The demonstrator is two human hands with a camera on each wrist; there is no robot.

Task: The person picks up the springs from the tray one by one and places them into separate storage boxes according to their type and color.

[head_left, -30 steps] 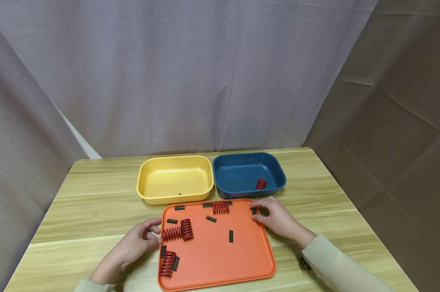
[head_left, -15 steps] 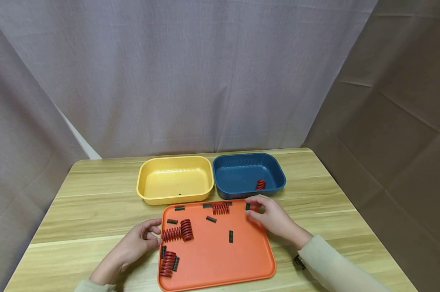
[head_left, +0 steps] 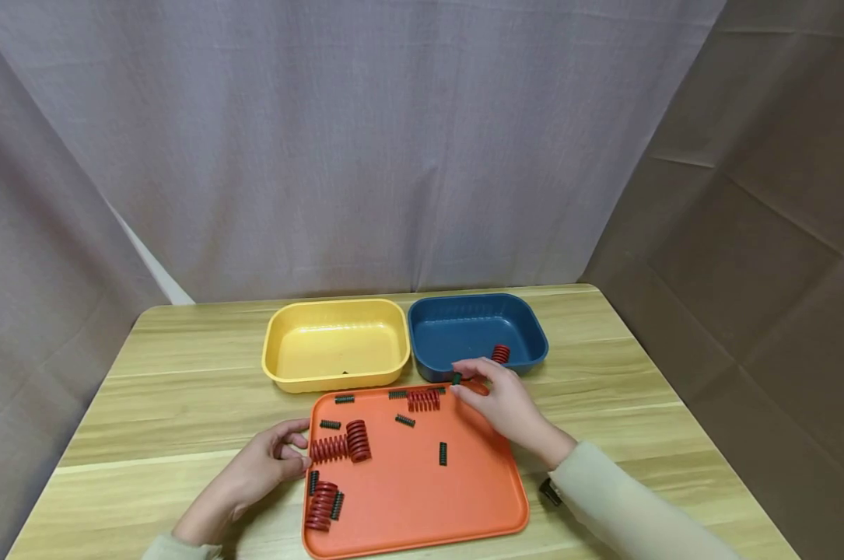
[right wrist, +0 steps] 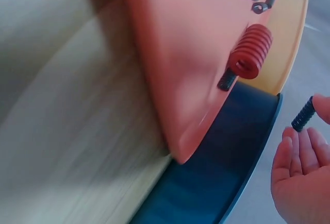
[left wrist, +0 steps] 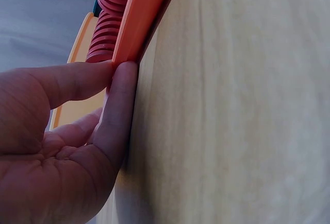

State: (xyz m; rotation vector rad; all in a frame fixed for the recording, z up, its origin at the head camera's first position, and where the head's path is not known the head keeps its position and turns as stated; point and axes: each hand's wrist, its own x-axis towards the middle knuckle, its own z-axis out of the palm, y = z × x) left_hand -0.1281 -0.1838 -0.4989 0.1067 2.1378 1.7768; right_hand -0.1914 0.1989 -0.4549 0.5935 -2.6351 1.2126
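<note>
My left hand (head_left: 260,467) pinches the left rim of the orange tray (head_left: 422,498); in the left wrist view its thumb and a finger (left wrist: 118,100) meet at the tray's edge. Above the tray's far right corner, my right hand (head_left: 502,400) pinches a small dark green spring (right wrist: 304,115) between thumb and fingertips. Large red springs (head_left: 329,449) lie on the tray's left side, and another red spring (head_left: 424,400) lies by its far edge. Several small dark springs (head_left: 443,453) are scattered over the tray.
A yellow bin (head_left: 336,381) and a blue bin (head_left: 429,359) stand side by side behind the tray. One red spring (head_left: 501,354) lies in the blue bin. Grey curtains (head_left: 365,155) hang behind the wooden table (head_left: 155,389).
My right hand has lifted the small dark green spring from the tray's right side and moved it left and toward the bins. My left hand has stayed on the tray rim.
</note>
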